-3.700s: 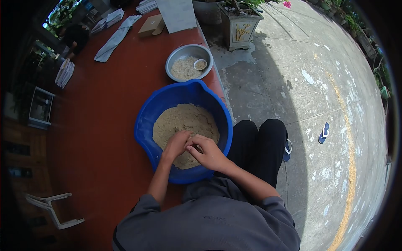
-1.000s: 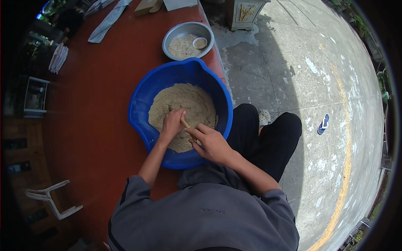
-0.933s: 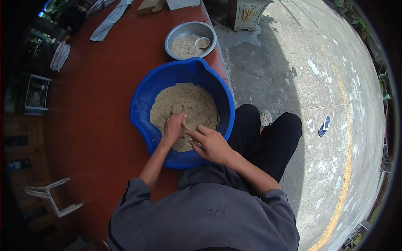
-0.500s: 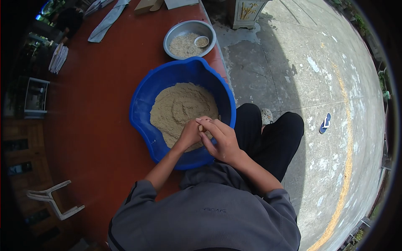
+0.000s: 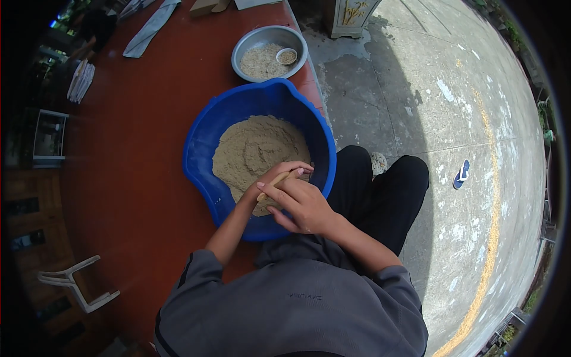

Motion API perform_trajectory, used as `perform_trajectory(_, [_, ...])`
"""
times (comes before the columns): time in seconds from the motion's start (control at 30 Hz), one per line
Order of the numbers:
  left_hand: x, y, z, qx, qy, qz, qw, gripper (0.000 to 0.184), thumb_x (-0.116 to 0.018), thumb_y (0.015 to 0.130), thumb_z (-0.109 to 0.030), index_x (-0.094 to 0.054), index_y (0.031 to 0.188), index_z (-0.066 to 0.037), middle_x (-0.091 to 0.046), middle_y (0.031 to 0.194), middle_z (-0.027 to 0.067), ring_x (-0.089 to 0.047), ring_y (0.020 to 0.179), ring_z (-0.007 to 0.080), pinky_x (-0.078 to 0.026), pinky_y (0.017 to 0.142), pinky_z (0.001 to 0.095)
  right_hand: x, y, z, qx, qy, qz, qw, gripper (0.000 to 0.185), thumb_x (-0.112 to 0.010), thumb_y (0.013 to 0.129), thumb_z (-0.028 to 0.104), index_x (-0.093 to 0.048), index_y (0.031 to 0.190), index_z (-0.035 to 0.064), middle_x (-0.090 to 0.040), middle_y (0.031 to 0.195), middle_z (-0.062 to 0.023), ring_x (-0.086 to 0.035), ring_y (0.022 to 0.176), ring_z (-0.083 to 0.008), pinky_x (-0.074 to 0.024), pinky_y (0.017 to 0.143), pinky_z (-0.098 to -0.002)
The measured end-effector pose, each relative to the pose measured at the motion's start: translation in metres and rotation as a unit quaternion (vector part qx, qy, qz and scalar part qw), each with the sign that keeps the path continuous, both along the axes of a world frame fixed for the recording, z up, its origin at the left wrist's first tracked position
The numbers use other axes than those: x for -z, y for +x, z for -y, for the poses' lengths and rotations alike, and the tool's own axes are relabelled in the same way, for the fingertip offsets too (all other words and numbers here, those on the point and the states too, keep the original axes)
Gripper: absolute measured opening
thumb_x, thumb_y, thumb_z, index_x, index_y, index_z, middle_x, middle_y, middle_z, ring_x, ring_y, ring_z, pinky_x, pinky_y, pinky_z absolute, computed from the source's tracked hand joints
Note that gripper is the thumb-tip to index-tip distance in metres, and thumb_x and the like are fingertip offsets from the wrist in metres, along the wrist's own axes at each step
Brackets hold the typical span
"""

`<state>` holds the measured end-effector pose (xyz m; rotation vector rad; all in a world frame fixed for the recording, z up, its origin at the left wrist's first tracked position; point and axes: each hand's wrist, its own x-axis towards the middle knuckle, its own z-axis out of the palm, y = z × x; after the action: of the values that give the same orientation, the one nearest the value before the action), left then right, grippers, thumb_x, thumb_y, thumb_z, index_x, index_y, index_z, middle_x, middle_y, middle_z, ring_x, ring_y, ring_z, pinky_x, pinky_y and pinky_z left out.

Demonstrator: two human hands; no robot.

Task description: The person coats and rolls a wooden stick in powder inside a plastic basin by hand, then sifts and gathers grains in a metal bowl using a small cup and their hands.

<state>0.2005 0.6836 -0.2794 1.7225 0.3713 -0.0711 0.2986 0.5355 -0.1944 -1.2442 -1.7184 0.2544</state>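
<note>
A wide blue basin [image 5: 199, 143] holds tan powder or crumbly dough [image 5: 259, 146]. Over its near right side my two hands meet, with a slim tan dough-like roll [image 5: 270, 185] between them. My left hand [image 5: 275, 174] is under the roll, its palm along it and its fingers stretched to the right. On top, the bent fingers of my right hand [image 5: 304, 201] press the roll against the left palm. The roll's lower end shows near the left wrist; part of it is hidden by the right fingers.
Beyond the basin stands a metal bowl [image 5: 239, 52] of pale flakes with a small white-rimmed cup [image 5: 286, 56] inside. Both rest on a red floor [image 5: 131, 172] that ends at a ledge. Lower grey concrete [image 5: 470, 226] lies right, with a blue sandal [image 5: 461, 174]. A white stool [image 5: 77, 285] stands left.
The hands have slid along each other, the left fingers reaching further right and the right fingers shifting left. More of the roll now shows between them.
</note>
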Motion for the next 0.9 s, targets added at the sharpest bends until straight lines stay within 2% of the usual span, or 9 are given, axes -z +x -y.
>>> perform_trajectory(0.07, [-0.008, -0.001, 0.005, -0.069, 0.008, 0.05, 0.996, 0.037, -0.049, 0.118, -0.026, -0.071, 0.137, -0.003, -0.075, 0.131, 0.0156, -0.069, 0.128, 0.0251, -0.049, 0.114, 0.0381, -0.001, -0.008, 0.002, -0.024, -0.049, 0.007, 0.998, 0.072, -0.079, 0.092, 0.014, -0.056, 0.16, 0.0093, -0.06, 0.104, -0.0123, -0.066, 0.088, -0.0315, -0.056, 0.079, -0.0433])
perform_trajectory(0.1, [0.002, -0.001, 0.003, -0.09, -0.018, 0.042, 0.995, 0.038, -0.048, 0.119, -0.026, -0.071, 0.137, -0.003, -0.073, 0.136, 0.0184, -0.063, 0.14, 0.0304, -0.044, 0.122, 0.0413, 0.002, -0.011, 0.002, -0.035, -0.065, 0.01, 0.997, 0.072, -0.079, 0.092, 0.014, -0.055, 0.161, 0.0099, -0.06, 0.106, -0.0124, -0.067, 0.089, -0.0319, -0.0566, 0.08, -0.0435])
perform_trajectory(0.23, [0.041, 0.002, -0.015, -0.13, 0.044, 0.1, 0.985, 0.034, -0.048, 0.119, -0.02, -0.071, 0.135, -0.002, -0.07, 0.146, 0.0222, -0.049, 0.156, 0.0424, -0.033, 0.132, 0.0492, 0.004, -0.017, -0.001, -0.049, -0.097, 0.028, 0.994, 0.057, -0.077, 0.096, 0.019, -0.06, 0.149, 0.0097, -0.061, 0.111, -0.0129, -0.069, 0.098, -0.0326, -0.0593, 0.086, -0.0444])
perform_trajectory(0.43, [0.054, -0.031, -0.045, -0.112, 0.283, 0.062, 0.95, 0.033, -0.055, 0.113, -0.011, -0.069, 0.141, -0.002, -0.071, 0.137, 0.0262, -0.061, 0.141, 0.0444, -0.043, 0.126, 0.0532, 0.018, -0.015, 0.001, -0.049, -0.155, 0.094, 0.982, 0.033, -0.074, 0.1, 0.019, -0.067, 0.13, 0.0079, -0.063, 0.11, -0.0125, -0.069, 0.097, -0.0337, -0.0584, 0.086, -0.046])
perform_trajectory(0.53, [0.041, -0.048, -0.045, -0.148, 0.313, -0.037, 0.937, 0.041, -0.058, 0.108, -0.006, -0.064, 0.149, -0.004, -0.073, 0.13, 0.0273, -0.065, 0.13, 0.0458, -0.051, 0.115, 0.0533, 0.019, -0.005, 0.0, -0.013, -0.169, 0.069, 0.983, 0.028, -0.071, 0.103, 0.016, -0.066, 0.129, 0.0068, -0.063, 0.106, -0.0131, -0.068, 0.094, -0.0354, -0.0574, 0.084, -0.0474])
perform_trajectory(0.57, [0.029, -0.048, -0.046, -0.136, 0.299, -0.119, 0.937, 0.054, -0.063, 0.102, -0.001, -0.059, 0.155, -0.005, -0.074, 0.129, 0.0271, -0.066, 0.127, 0.0463, -0.053, 0.108, 0.052, 0.017, -0.001, -0.002, 0.0, -0.168, 0.05, 0.984, 0.027, -0.07, 0.104, 0.015, -0.066, 0.129, 0.0063, -0.064, 0.104, -0.0134, -0.068, 0.093, -0.0361, -0.0571, 0.083, -0.0478])
perform_trajectory(0.67, [0.003, -0.041, -0.04, -0.096, 0.278, -0.239, 0.926, 0.058, -0.065, 0.095, 0.001, -0.062, 0.153, -0.004, -0.075, 0.126, 0.0282, -0.068, 0.125, 0.0444, -0.054, 0.107, 0.0522, 0.003, 0.008, -0.008, 0.077, -0.193, -0.06, 0.976, 0.025, -0.068, 0.106, 0.014, -0.066, 0.128, 0.0038, -0.066, 0.102, -0.0155, -0.069, 0.093, -0.0374, -0.0567, 0.084, -0.0481])
perform_trajectory(0.77, [0.034, -0.047, -0.035, -0.063, 0.311, -0.176, 0.932, 0.058, -0.066, 0.091, 0.0, -0.066, 0.149, -0.005, -0.076, 0.122, 0.0282, -0.072, 0.119, 0.0428, -0.056, 0.103, 0.0531, 0.006, 0.01, -0.004, 0.089, -0.165, -0.102, 0.977, 0.027, -0.072, 0.102, 0.011, -0.068, 0.128, 0.0041, -0.068, 0.103, -0.0176, -0.072, 0.09, -0.0358, -0.0575, 0.078, -0.047])
perform_trajectory(0.9, [0.023, -0.033, -0.023, 0.001, 0.157, -0.129, 0.979, 0.045, -0.065, 0.095, -0.006, -0.071, 0.14, -0.004, -0.078, 0.118, 0.0257, -0.075, 0.113, 0.0416, -0.057, 0.1, 0.0499, 0.004, 0.007, -0.003, 0.077, -0.114, -0.161, 0.977, 0.031, -0.078, 0.096, 0.012, -0.069, 0.124, 0.0046, -0.066, 0.1, -0.0158, -0.072, 0.085, -0.0332, -0.0579, 0.073, -0.0448])
